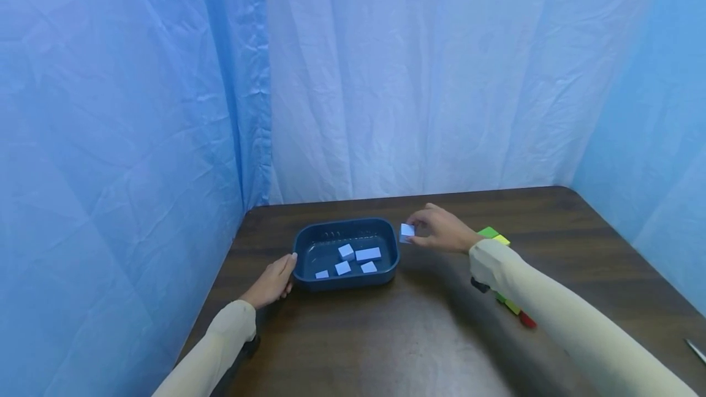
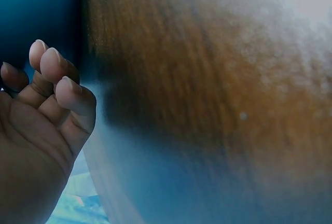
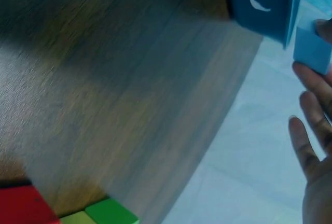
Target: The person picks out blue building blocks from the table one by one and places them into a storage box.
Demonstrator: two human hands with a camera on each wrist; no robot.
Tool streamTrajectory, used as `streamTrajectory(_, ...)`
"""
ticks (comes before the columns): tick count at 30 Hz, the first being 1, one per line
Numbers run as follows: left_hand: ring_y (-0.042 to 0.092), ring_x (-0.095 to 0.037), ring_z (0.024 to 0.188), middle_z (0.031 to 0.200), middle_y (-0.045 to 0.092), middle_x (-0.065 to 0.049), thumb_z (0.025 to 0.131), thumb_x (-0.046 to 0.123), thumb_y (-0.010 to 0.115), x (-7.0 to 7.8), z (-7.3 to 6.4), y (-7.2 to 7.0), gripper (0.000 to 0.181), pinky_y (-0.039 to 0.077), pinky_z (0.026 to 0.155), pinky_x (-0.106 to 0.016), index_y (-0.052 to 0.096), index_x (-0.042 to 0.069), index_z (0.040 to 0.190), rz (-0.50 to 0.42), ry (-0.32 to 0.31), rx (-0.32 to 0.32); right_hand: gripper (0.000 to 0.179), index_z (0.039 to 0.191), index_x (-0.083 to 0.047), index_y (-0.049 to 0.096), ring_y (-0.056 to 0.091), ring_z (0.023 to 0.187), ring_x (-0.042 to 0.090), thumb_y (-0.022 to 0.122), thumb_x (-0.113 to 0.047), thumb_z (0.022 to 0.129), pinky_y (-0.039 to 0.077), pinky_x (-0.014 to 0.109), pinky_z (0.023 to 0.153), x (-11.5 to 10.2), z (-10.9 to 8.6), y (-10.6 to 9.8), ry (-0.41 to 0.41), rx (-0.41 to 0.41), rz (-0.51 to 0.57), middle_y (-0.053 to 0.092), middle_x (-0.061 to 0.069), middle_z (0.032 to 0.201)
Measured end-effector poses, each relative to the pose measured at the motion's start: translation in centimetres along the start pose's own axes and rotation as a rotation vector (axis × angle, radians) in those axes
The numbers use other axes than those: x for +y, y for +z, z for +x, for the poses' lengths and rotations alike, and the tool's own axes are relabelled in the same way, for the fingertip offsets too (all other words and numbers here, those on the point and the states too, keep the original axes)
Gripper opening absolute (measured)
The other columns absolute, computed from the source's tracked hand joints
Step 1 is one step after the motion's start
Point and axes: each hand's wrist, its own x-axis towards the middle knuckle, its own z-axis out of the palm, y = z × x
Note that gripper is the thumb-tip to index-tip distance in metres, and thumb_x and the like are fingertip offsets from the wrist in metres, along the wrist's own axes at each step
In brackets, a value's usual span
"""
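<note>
A dark blue tray [image 1: 344, 283] with raised walls stands on the table, holding several pale blue-white blocks [image 1: 368, 254]. My left hand [image 1: 271, 282] holds the tray's left end, its thumb at the rim. In the left wrist view, curled fingers [image 2: 75, 97] show next to the tray wall [image 2: 36, 16]. Just beyond the tray's right rim, my right hand [image 1: 441, 230] pinches a pale block [image 1: 407, 231] between thumb and fingers. That block [image 3: 311, 47] appears raised close beside the tray in the right wrist view, where the other fingers are spread.
Green and yellow blocks [image 1: 488, 233] lie on the brown wooden table [image 1: 408, 348], partly behind my right forearm. A red piece [image 1: 527, 320] is nearer me. At the far right edge lies a thin metallic object [image 1: 696, 351]. Blue-white curtains [image 1: 441, 78] surround the table.
</note>
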Motion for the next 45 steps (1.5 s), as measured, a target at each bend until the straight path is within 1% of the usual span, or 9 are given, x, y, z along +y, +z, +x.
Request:
streamTrajectory(9,0.056,-0.026,0.063,0.074,0.058,-0.009,0.112,0.051,0.029,0.2,-0.1,0.0,0.049,0.047,0.057,-0.035,0.053,0.010,0.100,-0.009,0.006,-0.001,0.037,0.116,-0.019,0.074,0.056,0.092,0.015,0.081,-0.042,0.089,0.052,0.029,0.076,-1.0,1.0,0.8,0.024,-0.006,-0.002,0.067,-0.008,0.104)
streamTrajectory(13,0.056,-0.026,0.062,0.074,0.058,-0.010,0.113,0.048,0.029,0.3,-0.1,0.0,0.047,0.047,0.057,-0.036,0.052,0.009,0.099,-0.012,0.001,0.006,0.039,0.117,-0.017,0.074,0.060,0.096,0.020,0.080,-0.043,0.089,0.053,0.030,0.078,-1.6,1.4,1.1,0.025,-0.019,0.011,0.068,-0.005,0.106)
streamTrajectory(18,0.056,-0.026,0.062,0.073,0.057,-0.010,0.113,0.046,0.030,0.1,0.0,0.1,0.045,0.047,0.058,-0.036,0.052,0.009,0.100,-0.013,-0.009,0.008,0.041,0.118,-0.018,0.074,0.061,0.099,0.023,0.080,-0.047,0.089,0.052,0.029,0.079,-2.3,2.1,1.6,0.029,-0.037,0.005,0.068,-0.007,0.106)
streamTrajectory(24,0.055,-0.026,0.061,0.073,0.057,-0.010,0.113,0.046,0.030,-0.3,0.0,0.0,0.045,0.047,0.057,-0.036,0.052,0.009,0.099,-0.011,-0.006,0.010,0.041,0.118,-0.017,0.074,0.058,0.093,0.020,0.079,-0.047,0.090,0.051,0.028,0.076,-2.9,3.2,2.4,-0.002,-0.034,-0.007,0.068,-0.008,0.104)
streamTrajectory(31,0.055,-0.023,0.057,0.070,0.057,-0.009,0.112,0.053,0.028,-0.7,0.1,0.1,0.051,0.046,0.052,-0.035,0.051,0.010,0.097,-0.022,0.031,0.000,0.036,0.116,-0.013,0.075,0.051,0.089,0.012,0.079,-0.040,0.091,0.048,0.029,0.073,-4.1,3.9,2.9,-0.101,-0.058,-0.066,0.073,-0.003,0.107)
streamTrajectory(35,0.055,-0.024,0.057,0.070,0.057,-0.009,0.112,0.051,0.029,-0.8,0.2,0.1,0.049,0.046,0.053,-0.035,0.052,0.010,0.097,-0.027,0.027,-0.001,0.035,0.117,-0.013,0.075,0.052,0.091,0.012,0.078,-0.038,0.092,0.048,0.028,0.074,-4.5,4.4,3.2,-0.102,-0.070,-0.082,0.073,-0.002,0.110)
streamTrajectory(39,0.055,-0.025,0.057,0.070,0.057,-0.010,0.113,0.046,0.030,-0.9,0.3,0.1,0.045,0.047,0.053,-0.036,0.052,0.010,0.097,-0.025,0.023,0.001,0.037,0.117,-0.014,0.075,0.053,0.093,0.014,0.078,-0.040,0.091,0.048,0.028,0.076,-4.9,4.8,3.5,-0.093,-0.089,-0.093,0.073,-0.002,0.110)
streamTrajectory(45,0.055,-0.025,0.057,0.071,0.057,-0.010,0.113,0.047,0.030,-1.0,0.4,0.2,0.046,0.047,0.053,-0.036,0.052,0.010,0.097,-0.035,0.012,-0.003,0.040,0.118,-0.014,0.076,0.050,0.092,0.012,0.079,-0.043,0.090,0.048,0.028,0.077,-5.7,5.5,4.3,-0.104,-0.115,-0.125,0.072,-0.002,0.108)
